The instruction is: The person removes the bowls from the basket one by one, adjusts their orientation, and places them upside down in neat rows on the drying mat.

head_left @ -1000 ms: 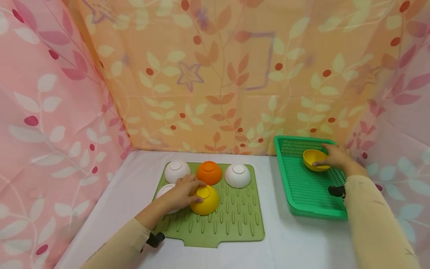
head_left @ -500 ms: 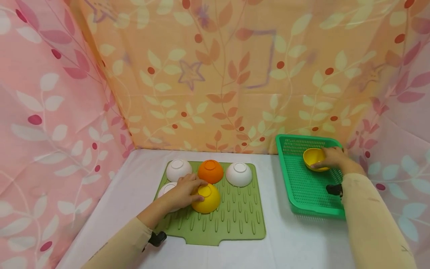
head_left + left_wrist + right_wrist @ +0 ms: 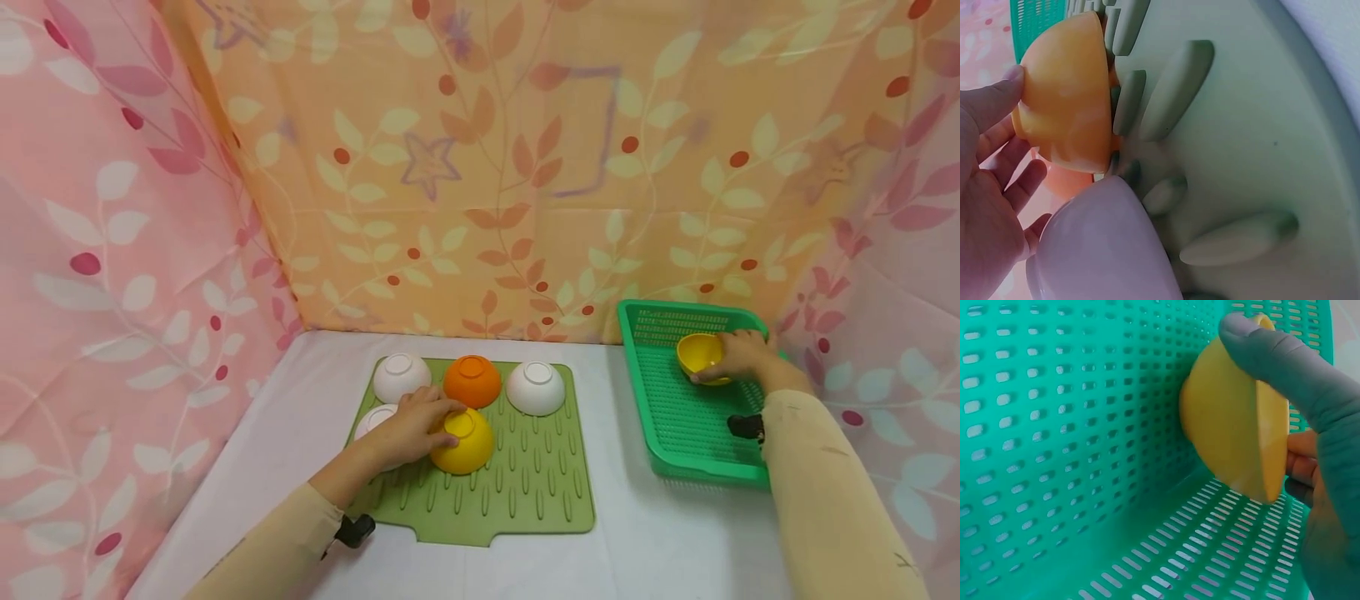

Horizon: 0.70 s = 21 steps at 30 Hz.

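My left hand [image 3: 412,425] holds an upside-down yellow bowl [image 3: 471,454] by its foot, on the green drying mat [image 3: 517,500]. In the left wrist view, the thumb lies against the side of this bowl [image 3: 1069,94] near its foot, with fingers spread below. Over in the green basket [image 3: 637,400], my right hand [image 3: 742,358] grips the right rim of a second yellow bowl [image 3: 693,350], which stands mouth up. From the right wrist, the thumb hooks over the rim of that bowl [image 3: 1229,419]; the fingertips are partly hidden behind it.
An orange bowl [image 3: 471,383] and two white bowls, one left [image 3: 401,383] and one right [image 3: 536,392], sit upside down along the mat's back edge. Another white bowl [image 3: 369,421] is partly behind my left hand. Patterned curtains [image 3: 450,275] close in the white tabletop [image 3: 270,433].
The right hand has shifted slightly at the yellow bowl's rim, its thumb lower and its fingers drawn in. The left hand and its yellow bowl hold still; the head view drifts slightly.
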Available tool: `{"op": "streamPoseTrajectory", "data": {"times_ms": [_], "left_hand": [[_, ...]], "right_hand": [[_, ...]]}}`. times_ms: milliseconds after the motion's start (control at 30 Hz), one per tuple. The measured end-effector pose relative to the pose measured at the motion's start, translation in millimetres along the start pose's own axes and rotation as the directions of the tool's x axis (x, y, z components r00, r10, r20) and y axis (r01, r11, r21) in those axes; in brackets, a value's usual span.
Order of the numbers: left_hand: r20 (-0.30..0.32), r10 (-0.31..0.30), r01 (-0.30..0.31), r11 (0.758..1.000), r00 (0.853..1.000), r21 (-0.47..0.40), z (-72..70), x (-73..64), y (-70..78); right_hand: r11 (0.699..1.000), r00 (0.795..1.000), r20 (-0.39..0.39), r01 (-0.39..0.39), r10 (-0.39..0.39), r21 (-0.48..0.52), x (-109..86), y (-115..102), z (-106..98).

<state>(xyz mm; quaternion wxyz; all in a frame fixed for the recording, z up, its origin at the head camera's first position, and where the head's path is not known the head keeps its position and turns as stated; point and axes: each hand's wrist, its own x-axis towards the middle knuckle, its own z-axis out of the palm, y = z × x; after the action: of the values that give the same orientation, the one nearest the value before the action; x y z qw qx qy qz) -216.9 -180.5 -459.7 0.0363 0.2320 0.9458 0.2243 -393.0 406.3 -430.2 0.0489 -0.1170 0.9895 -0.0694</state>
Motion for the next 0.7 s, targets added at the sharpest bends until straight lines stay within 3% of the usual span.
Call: {"op": "streamPoseTrajectory", "data": {"times_ms": [200, 400, 700], "left_hand": [[0.007, 0.008, -0.008, 1.0, 1.0, -0.002, 0.7, 2.0, 0.7], [0.011, 0.013, -0.013, 1.0, 1.0, -0.004, -0.3, 3.4, 0.2], [0.022, 0.009, -0.009, 1.0, 1.0, 0.0, -0.2, 1.8, -4.3]], "right_hand": [[0.999, 0.994, -0.108, -0.016, 0.02, 0.034, -2.5, 2, -1], [0.991, 0.973, -0.217, -0.056, 0.082, 0.123, -5.0, -1, -5], [0.98, 0.948, -0.306, -0.029, 0.089, 0.195, -16.7, -34, -23]]}}
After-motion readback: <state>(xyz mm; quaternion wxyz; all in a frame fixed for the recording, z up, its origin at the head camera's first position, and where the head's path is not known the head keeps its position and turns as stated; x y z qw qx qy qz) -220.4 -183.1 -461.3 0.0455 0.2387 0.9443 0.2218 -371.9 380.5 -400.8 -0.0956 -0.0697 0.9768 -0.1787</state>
